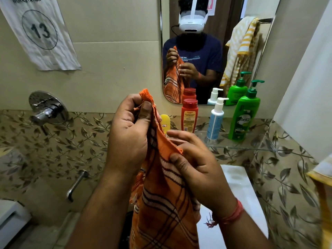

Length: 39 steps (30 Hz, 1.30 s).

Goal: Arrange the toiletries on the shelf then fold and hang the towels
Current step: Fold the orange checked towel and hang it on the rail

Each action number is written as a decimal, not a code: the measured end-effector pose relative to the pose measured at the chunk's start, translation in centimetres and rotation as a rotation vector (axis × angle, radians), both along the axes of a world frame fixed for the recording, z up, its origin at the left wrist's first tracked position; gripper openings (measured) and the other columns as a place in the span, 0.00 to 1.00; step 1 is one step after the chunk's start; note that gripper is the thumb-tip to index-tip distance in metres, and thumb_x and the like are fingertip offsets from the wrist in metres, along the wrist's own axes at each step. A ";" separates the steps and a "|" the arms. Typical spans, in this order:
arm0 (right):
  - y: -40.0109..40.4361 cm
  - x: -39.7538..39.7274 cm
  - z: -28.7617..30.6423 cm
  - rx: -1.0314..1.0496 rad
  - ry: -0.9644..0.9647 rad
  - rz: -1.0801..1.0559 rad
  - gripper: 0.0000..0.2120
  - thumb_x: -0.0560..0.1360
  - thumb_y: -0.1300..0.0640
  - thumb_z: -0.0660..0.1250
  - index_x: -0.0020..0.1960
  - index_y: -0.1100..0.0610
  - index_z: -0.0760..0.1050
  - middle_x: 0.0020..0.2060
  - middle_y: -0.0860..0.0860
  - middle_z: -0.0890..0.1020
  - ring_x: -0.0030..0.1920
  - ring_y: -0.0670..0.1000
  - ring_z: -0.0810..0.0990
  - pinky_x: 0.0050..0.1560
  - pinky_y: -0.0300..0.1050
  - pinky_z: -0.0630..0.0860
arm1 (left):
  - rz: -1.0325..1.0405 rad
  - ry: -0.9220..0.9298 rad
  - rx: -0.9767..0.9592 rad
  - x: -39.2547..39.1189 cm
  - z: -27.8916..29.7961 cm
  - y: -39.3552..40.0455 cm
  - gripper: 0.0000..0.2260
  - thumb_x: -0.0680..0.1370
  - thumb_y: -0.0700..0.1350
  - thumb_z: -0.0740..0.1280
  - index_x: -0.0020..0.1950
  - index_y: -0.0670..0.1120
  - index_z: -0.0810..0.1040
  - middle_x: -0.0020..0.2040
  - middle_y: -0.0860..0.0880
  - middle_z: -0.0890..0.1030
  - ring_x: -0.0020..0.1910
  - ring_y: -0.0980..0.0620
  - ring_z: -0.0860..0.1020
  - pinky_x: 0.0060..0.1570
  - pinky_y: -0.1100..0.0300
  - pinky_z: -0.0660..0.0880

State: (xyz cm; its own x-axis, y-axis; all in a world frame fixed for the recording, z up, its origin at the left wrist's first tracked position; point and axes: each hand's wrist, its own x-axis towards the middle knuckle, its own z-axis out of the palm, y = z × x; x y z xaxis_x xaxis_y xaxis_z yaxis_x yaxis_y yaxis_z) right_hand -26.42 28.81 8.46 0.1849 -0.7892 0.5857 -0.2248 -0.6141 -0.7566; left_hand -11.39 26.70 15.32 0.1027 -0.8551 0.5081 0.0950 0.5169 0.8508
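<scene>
An orange towel with dark and white checks hangs in front of me. My left hand grips its fringed top corner between thumb and fingers. My right hand pinches the towel's upper edge a little lower and to the right. On the glass shelf below the mirror stand a red bottle, a white and blue pump bottle and a green pump bottle. A yellow bottle shows partly behind the towel.
A mirror above the shelf reflects me and a yellow-striped towel on a rail. A chrome tap control and spout are on the left wall. A white basin lies below right. Yellow cloth shows at the right edge.
</scene>
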 end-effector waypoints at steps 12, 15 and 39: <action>0.0 0.5 -0.8 0.121 -0.173 0.287 0.08 0.79 0.54 0.65 0.48 0.58 0.80 0.48 0.52 0.78 0.50 0.52 0.79 0.50 0.47 0.76 | -0.062 -0.028 -0.029 -0.1 -0.1 0.7 0.05 0.77 0.51 0.62 0.46 0.51 0.76 0.36 0.55 0.79 0.35 0.58 0.78 0.34 0.65 0.77; 0.4 -0.1 -0.7 0.140 -0.031 0.318 0.12 0.79 0.55 0.65 0.48 0.63 0.81 0.51 0.54 0.78 0.53 0.57 0.78 0.52 0.57 0.77 | -0.065 -0.026 -0.040 -0.1 -0.1 0.9 0.05 0.78 0.50 0.63 0.45 0.52 0.76 0.35 0.55 0.79 0.35 0.57 0.78 0.34 0.65 0.77; 2.1 -3.2 0.7 0.353 0.361 0.545 0.05 0.80 0.60 0.67 0.48 0.56 0.82 0.45 0.41 0.80 0.47 0.44 0.80 0.49 0.42 0.75 | 0.229 0.175 -0.101 1.0 1.4 1.5 0.08 0.85 0.41 0.59 0.48 0.51 0.74 0.38 0.51 0.77 0.29 0.61 0.79 0.30 0.69 0.75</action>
